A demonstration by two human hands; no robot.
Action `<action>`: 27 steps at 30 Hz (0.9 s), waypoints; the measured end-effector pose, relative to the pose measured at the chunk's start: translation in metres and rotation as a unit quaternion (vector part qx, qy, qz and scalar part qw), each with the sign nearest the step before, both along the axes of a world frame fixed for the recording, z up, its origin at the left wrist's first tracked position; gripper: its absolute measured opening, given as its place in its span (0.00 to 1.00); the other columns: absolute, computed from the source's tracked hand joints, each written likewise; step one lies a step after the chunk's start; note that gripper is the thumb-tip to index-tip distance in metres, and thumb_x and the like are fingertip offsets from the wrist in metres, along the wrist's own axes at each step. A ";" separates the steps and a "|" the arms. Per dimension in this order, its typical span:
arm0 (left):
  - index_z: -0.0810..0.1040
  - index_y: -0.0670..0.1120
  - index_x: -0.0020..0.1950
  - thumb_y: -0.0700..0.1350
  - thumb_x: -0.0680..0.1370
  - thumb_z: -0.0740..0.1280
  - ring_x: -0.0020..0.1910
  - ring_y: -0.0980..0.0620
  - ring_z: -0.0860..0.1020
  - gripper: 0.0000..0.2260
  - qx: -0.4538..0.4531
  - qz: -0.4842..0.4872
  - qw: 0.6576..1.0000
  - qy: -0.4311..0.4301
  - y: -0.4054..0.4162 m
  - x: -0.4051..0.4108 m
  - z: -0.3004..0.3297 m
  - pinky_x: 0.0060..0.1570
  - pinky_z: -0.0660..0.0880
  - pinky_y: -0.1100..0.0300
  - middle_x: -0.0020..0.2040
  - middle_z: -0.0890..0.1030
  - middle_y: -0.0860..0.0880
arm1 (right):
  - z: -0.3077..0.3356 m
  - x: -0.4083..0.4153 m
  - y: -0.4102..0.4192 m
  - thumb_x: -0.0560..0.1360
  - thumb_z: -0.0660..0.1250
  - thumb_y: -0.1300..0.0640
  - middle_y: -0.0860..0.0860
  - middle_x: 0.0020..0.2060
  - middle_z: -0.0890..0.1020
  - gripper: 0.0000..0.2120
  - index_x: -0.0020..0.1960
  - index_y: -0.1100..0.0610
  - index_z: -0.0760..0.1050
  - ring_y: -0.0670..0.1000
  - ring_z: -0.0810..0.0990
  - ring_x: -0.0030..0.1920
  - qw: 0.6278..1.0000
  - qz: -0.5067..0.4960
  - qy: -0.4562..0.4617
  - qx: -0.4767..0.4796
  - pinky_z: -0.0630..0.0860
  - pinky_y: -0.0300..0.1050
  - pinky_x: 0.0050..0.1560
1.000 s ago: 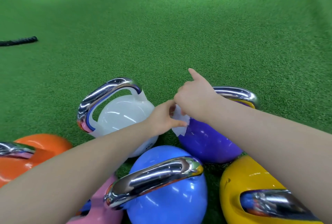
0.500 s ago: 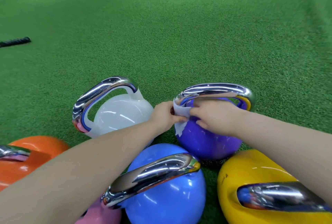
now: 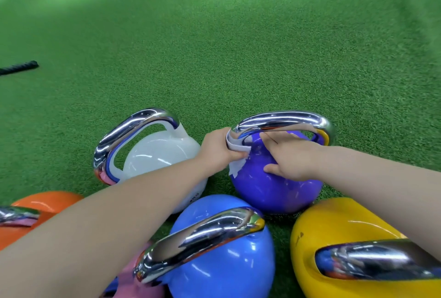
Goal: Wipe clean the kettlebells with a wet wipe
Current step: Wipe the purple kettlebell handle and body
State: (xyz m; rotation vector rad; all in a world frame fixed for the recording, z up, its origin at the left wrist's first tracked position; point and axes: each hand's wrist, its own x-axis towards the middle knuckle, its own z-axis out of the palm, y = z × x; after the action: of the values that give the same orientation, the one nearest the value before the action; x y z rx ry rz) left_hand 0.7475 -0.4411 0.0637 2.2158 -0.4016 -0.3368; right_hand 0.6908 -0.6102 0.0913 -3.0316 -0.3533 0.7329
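Observation:
A purple kettlebell [image 3: 272, 190] with a chrome handle [image 3: 286, 118] stands upright on green turf. A white wet wipe [image 3: 236, 156] is wrapped round the left leg of that handle, and my left hand [image 3: 217, 149] grips it there. My right hand [image 3: 288, 154] rests flat on top of the purple ball under the handle, fingers straight. Around it stand a white kettlebell [image 3: 155, 154], a blue kettlebell [image 3: 222, 262], a yellow kettlebell [image 3: 334, 233], an orange kettlebell [image 3: 43, 202] and a pink kettlebell [image 3: 133, 281].
Green artificial turf [image 3: 238, 46] stretches away beyond the kettlebells. The end of a black rope [image 3: 21, 67] lies on it at the far left. The kettlebells stand packed close together at the bottom of the view.
My right hand dropped from above the handle onto the purple ball and spread flat. The wipe moved up round the left leg of the handle under my left hand.

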 end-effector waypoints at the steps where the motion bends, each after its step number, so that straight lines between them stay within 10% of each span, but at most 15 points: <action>1: 0.69 0.53 0.31 0.40 0.66 0.76 0.30 0.66 0.69 0.17 0.007 -0.010 1.000 -0.018 0.000 0.001 0.004 0.33 0.65 0.69 0.30 0.74 0.58 | 0.000 -0.001 0.000 0.78 0.56 0.43 0.55 0.76 0.47 0.38 0.76 0.60 0.41 0.54 0.48 0.76 1.000 -0.001 -0.001 0.005 0.51 0.48 0.74; 7: 0.78 0.46 0.45 0.50 0.67 0.76 0.37 0.58 0.72 0.13 0.097 -0.102 0.981 -0.132 -0.001 0.005 0.039 0.34 0.64 0.73 0.37 0.76 0.55 | 0.007 -0.001 0.003 0.78 0.58 0.45 0.55 0.76 0.49 0.37 0.76 0.61 0.42 0.55 0.50 0.75 1.000 -0.007 0.012 0.011 0.54 0.48 0.73; 13: 0.71 0.41 0.53 0.49 0.72 0.71 0.42 0.46 0.76 0.17 0.209 -0.167 0.953 -0.141 -0.020 0.002 0.056 0.39 0.68 0.56 0.43 0.78 0.45 | 0.023 -0.007 0.001 0.80 0.54 0.46 0.54 0.76 0.46 0.33 0.76 0.62 0.46 0.54 0.54 0.75 0.998 -0.011 0.064 0.023 0.57 0.45 0.70; 27: 0.67 0.42 0.54 0.47 0.76 0.66 0.49 0.43 0.76 0.13 0.360 -0.198 0.875 -0.256 -0.074 -0.009 0.079 0.38 0.63 0.56 0.49 0.78 0.45 | 0.066 -0.020 -0.034 0.79 0.57 0.48 0.53 0.58 0.79 0.17 0.61 0.56 0.75 0.54 0.77 0.58 0.986 -0.049 0.121 0.103 0.71 0.50 0.62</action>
State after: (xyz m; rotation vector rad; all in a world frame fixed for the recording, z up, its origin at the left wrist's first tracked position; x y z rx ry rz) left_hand 0.7389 -0.5152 0.1428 2.9478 -1.1892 -0.1006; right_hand 0.6704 -0.6441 0.1569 -2.7075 -0.2543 0.9771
